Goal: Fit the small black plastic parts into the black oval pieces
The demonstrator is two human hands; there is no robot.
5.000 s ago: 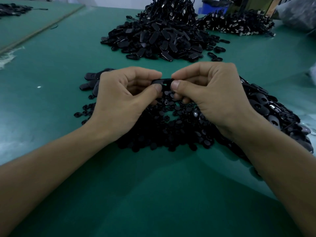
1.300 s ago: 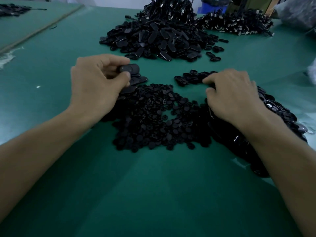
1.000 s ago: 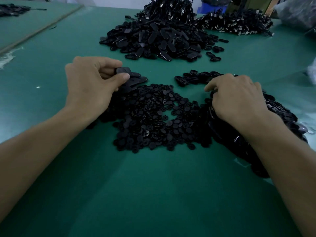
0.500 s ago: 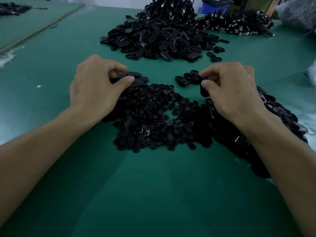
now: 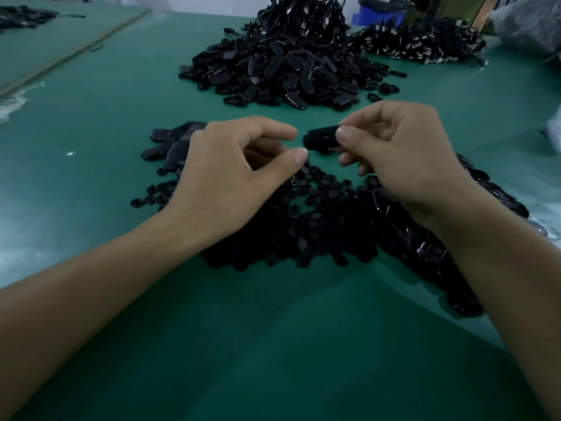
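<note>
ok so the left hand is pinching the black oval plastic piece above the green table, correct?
No. In the head view it is the right hand that pinches the black oval plastic piece above the green table. The left hand is beside it, with no oval piece in its grip.

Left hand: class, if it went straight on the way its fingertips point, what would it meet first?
Probably the black oval piece pinched by the right hand, just across a small gap; depth is uncertain.
</note>
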